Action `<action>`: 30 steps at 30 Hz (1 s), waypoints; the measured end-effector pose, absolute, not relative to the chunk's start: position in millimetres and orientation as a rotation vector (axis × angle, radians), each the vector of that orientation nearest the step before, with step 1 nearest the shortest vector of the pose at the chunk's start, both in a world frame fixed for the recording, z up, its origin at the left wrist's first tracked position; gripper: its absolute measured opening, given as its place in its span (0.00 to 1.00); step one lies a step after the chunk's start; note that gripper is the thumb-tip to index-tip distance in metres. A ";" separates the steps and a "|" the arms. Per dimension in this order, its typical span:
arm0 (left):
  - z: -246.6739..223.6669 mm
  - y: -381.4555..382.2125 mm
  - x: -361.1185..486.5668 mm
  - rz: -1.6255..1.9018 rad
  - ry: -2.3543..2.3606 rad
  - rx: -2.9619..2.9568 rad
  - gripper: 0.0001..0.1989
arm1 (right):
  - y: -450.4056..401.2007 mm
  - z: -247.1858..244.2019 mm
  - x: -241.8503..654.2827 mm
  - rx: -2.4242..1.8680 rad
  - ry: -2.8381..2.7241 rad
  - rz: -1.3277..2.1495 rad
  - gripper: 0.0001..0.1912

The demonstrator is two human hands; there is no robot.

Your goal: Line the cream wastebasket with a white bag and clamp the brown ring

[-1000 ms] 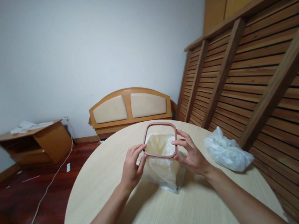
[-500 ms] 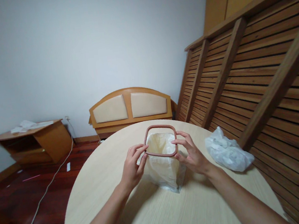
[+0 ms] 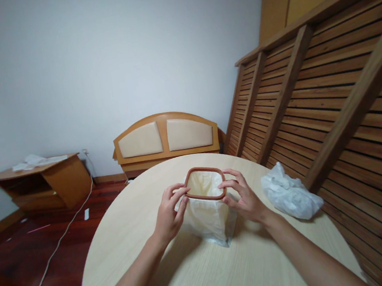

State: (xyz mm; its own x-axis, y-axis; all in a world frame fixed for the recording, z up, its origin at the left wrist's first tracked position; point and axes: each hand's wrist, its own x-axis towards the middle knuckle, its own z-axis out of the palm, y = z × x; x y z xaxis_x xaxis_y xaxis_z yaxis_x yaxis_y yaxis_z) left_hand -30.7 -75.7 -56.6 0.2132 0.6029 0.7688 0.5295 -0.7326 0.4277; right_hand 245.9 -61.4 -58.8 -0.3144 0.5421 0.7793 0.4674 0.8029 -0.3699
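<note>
A small bin (image 3: pixel 210 220) stands upright on the round table (image 3: pixel 120 246), with a thin whitish bag lining it and hanging down its outside. On its top lies a brown rounded-square ring (image 3: pixel 205 198). My left hand (image 3: pixel 170 211) pinches the ring's left side between thumb and fingers. At the right side, my right hand (image 3: pixel 243 196) grips the ring the same way, with fingertips over the edge and the thumb below.
A crumpled white plastic bag (image 3: pixel 291 193) rests at the table's right edge. Beyond the table are a headboard (image 3: pixel 168 155), a low cabinet (image 3: pixel 66 183) and leaning wooden slats (image 3: pixel 312 99). A cable (image 3: pixel 55 250) crosses the floor.
The far side of the ring has come down, so it now lies flatter against the bin's top. Both hands still hold it in nearly the same place.
</note>
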 end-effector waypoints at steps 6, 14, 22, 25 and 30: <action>-57.2 -74.8 -29.7 1.538 1.018 2.390 0.12 | -58.9 -57.7 246.1 -0.711 -1.984 0.141 0.14; -59.1 -74.3 -28.1 1.546 0.947 2.318 0.12 | -60.8 -54.0 245.7 -0.704 -1.963 0.254 0.15; -60.3 -76.0 -24.4 1.570 0.909 2.305 0.09 | -62.6 -51.2 248.5 -0.694 -1.943 0.317 0.15; -60.1 -76.0 -24.4 1.578 0.906 2.319 0.09 | -63.7 -50.2 247.9 -0.689 -1.945 0.292 0.12; -62.8 -74.6 -26.2 1.518 0.893 2.332 0.09 | -65.9 -48.2 246.6 -0.665 -1.953 0.270 0.09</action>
State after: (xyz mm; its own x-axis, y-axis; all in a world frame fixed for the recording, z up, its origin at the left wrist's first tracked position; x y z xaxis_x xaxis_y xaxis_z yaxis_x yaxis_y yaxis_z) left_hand -26.2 -74.6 -62.8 0.2819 0.5950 0.7527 0.3689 -0.7914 0.4874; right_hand 246.6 -65.9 -48.2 -0.3365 0.5598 0.7573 0.3334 0.8229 -0.4601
